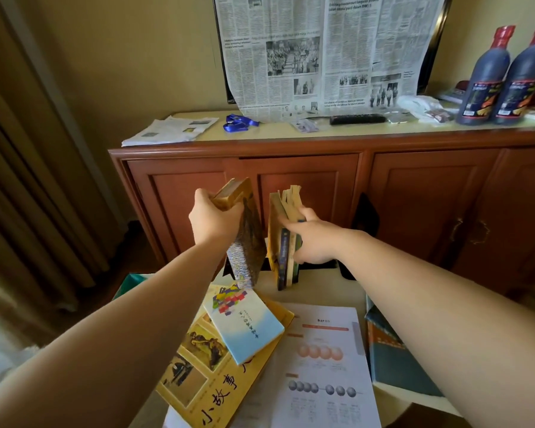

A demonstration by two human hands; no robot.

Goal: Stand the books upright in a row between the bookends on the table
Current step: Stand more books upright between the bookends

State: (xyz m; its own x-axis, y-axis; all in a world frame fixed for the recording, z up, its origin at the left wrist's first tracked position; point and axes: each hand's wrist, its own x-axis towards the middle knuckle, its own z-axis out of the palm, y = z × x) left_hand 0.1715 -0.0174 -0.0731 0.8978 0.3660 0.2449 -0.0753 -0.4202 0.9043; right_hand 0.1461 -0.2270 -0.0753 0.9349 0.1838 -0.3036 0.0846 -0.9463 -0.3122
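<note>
**Head view: books partly stood on a pale surface before a wooden cabinet**

A thick brown book [244, 230] is held tilted above the pale surface [322, 291] by the left hand [212, 222], whose grip is curled round its top end. A few standing books [283, 242] are steadied by the right hand [314, 242], its fingers and thumb closed about their upper edges. Dark bookend parts [365, 216] are seen just right of that hand and low behind the books. Nearer the camera, a blue-and-white book [244, 324] is lain on a large yellow book [204, 375], beside a printed sheet [322, 366] and a teal book [389, 350]. Behind stands a red-brown cabinet [414, 193], topped with two dark bottles [504, 78], a remote [357, 119], a blue lanyard [238, 122] and folded papers [170, 131]. A newspaper [322, 50] is hung over a screen. Curtains [28, 180] are seen at left.
</note>
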